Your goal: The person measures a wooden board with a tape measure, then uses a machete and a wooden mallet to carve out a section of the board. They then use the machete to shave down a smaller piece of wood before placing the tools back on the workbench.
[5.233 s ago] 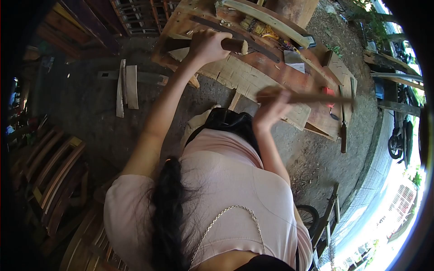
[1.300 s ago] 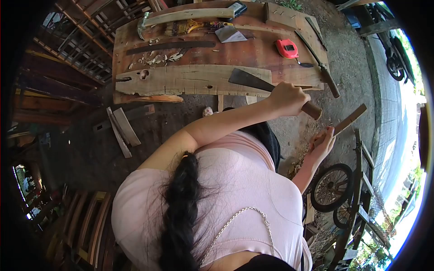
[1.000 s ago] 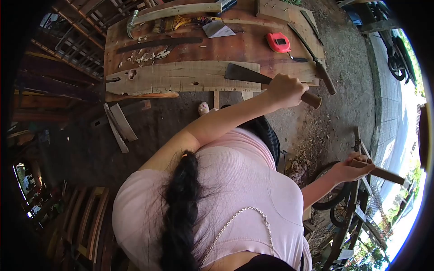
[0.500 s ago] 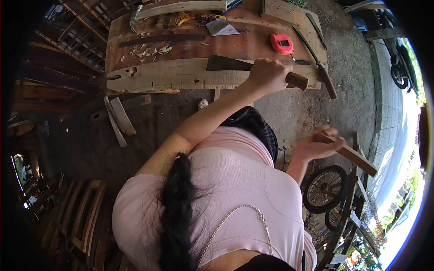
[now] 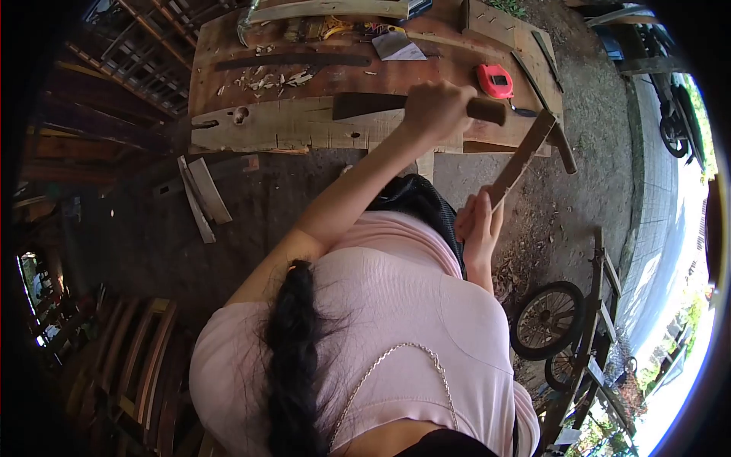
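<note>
At workbench, left hand clenching knife, right hand holding wood

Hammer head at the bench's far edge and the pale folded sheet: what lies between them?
A yellow-handled tool lies between the hammer head and the pale folded sheet, as the head view shows.

Spoked wheel; dark motorcycle
</note>
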`<state>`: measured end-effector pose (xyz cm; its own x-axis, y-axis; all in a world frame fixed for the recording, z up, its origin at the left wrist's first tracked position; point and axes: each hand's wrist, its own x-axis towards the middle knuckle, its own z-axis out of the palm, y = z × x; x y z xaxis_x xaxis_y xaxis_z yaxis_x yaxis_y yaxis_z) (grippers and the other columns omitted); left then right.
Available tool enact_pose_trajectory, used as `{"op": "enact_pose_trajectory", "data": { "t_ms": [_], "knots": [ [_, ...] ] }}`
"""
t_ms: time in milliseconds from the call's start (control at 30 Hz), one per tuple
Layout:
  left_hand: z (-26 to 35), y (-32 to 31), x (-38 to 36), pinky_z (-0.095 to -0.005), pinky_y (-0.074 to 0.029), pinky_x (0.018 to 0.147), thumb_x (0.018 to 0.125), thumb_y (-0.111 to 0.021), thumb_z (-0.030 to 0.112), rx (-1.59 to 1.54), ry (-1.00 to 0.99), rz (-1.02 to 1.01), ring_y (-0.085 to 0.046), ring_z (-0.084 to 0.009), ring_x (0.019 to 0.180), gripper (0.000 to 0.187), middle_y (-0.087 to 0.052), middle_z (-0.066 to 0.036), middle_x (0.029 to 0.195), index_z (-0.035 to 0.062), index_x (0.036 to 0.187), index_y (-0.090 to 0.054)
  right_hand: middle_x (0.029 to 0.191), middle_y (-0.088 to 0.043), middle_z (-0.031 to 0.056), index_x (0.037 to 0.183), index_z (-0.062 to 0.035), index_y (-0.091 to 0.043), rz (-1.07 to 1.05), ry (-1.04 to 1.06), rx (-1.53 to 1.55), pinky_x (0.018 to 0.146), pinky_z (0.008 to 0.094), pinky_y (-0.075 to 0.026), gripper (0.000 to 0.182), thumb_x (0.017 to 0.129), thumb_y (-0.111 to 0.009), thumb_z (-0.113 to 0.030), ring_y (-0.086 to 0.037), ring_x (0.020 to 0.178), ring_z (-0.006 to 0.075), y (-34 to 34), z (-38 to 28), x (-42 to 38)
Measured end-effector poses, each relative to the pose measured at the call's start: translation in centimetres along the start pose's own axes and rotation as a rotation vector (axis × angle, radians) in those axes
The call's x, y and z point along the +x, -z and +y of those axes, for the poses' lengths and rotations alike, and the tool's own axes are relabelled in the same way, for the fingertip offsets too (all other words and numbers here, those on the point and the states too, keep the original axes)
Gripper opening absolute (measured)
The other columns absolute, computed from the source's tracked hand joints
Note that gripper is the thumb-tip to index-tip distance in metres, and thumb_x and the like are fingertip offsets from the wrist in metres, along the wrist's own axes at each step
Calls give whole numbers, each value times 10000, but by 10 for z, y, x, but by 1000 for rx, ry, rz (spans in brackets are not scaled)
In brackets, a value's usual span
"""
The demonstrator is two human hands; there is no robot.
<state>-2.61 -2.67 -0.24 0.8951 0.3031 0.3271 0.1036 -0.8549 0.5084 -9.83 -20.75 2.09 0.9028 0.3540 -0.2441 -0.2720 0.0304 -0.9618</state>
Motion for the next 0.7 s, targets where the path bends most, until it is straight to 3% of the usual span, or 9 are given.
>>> {"op": "enact_pose_trajectory", "data": {
  "t_ms": [67, 200, 267, 300, 367, 467, 600, 667, 700],
  "knots": [
    [-18, 7, -2, -389, -492, 516, 645, -647, 228, 11, 3, 32, -620, -276, 550, 94, -600, -74, 571, 162, 704, -615, 555, -397, -22, 940, -103, -456, 195, -47, -72, 308, 204, -239, 222, 926, -441, -324, -304, 352, 63, 23, -25, 7],
    [-28, 29, -12, -393, -489, 514, 653, -647, 229, 57, 34, 65, -618, -278, 546, 101, -604, -71, 575, 159, 718, -613, 561, -436, -25, 845, -130, -415, 469, 294, 27, 330, 206, -255, 287, 906, -454, -407, -360, 386, 57, 48, -56, 34],
    [-30, 28, -16, -392, -488, 512, 656, -647, 231, 49, 24, 66, -620, -277, 550, 103, -606, -70, 579, 161, 723, -612, 566, -457, -20, 843, -134, -409, 708, 629, 341, 346, 220, -274, 286, 910, -445, -411, -390, 402, 70, 19, -47, 43],
    [-31, 27, -18, -391, -486, 511, 659, -648, 232, 41, 16, 63, -622, -275, 554, 104, -608, -69, 583, 163, 728, -610, 569, -457, -18, 871, -136, -414, 602, 576, 391, 370, 227, -289, 249, 922, -436, -379, -396, 422, 80, -3, -24, 36],
    [-39, 30, -21, -396, -496, 528, 629, -667, 221, 61, 19, 63, -630, -274, 575, 159, -615, -84, 600, 154, 768, -630, 569, -444, -17, 886, -129, -414, -111, -21, -178, 371, 230, -291, 231, 927, -437, -355, -379, 410, 82, -12, 11, 2],
    [-65, 49, -27, -392, -497, 532, 640, -662, 215, 136, 75, 69, -632, -275, 591, 116, -616, -69, 603, 154, 726, -614, 577, -414, -25, 904, -101, -434, 43, -111, -69, 306, 220, -244, 239, 918, -463, -338, -322, 360, 58, -5, -4, 1],
    [-88, 66, -34, -386, -497, 533, 638, -658, 213, 171, 84, 113, -629, -279, 595, 116, -621, -77, 617, 162, 737, -628, 567, -408, -38, 896, -111, -482, 235, 332, 94, 320, 179, -244, 260, 910, -469, -371, -340, 391, 45, 8, -38, 35],
    [-91, 68, -37, -383, -497, 532, 637, -657, 213, 169, 94, 120, -627, -279, 593, 121, -624, -79, 623, 165, 746, -635, 571, -413, -38, 911, -118, -476, 477, 629, 457, 344, 181, -269, 265, 907, -475, -382, -348, 399, 50, -31, -25, 38],
    [-93, 67, -38, -381, -499, 535, 634, -659, 215, 154, 81, 123, -626, -278, 592, 139, -626, -79, 628, 175, 767, -645, 572, -413, -39, 918, -118, -470, 211, 432, 323, 348, 191, -271, 260, 904, -484, -377, -344, 398, 52, -43, -1, 24]
  ]
}}
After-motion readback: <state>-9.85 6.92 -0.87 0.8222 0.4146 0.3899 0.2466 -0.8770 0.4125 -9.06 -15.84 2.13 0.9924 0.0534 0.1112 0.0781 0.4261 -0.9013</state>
